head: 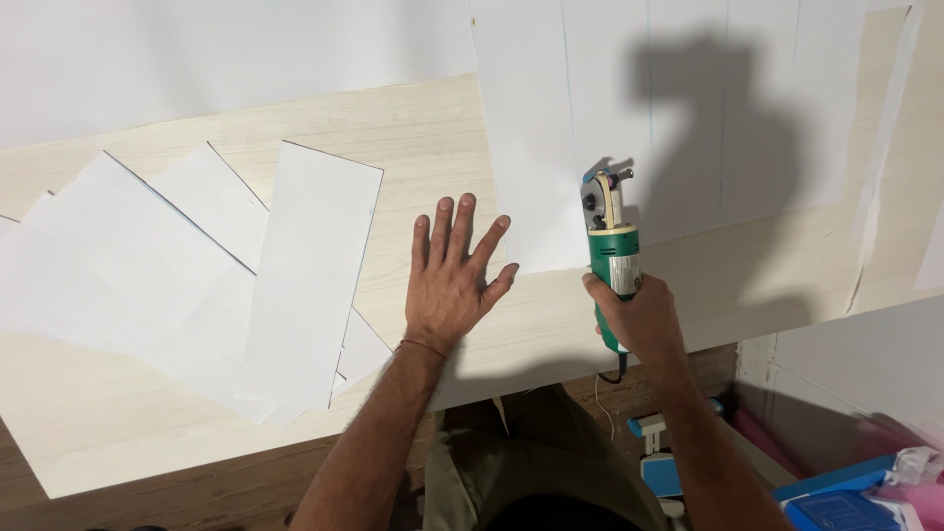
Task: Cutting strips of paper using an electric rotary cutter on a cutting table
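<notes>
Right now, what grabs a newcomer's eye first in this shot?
The green handheld electric cutter in the right hand, right of centre, its head on the lined white sheet and casting a big dark shadow across it. Next, the left hand spread flat, fingers wide, on the pale wooden table, fingertips at that sheet's lower left edge. To the left lies a fanned pile of cut white strips.

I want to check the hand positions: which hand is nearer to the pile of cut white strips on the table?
Left. The left hand lies flat on the table just right of the pile of cut white strips. The right hand is farther right, gripping the green electric cutter at the large white sheet.
</notes>
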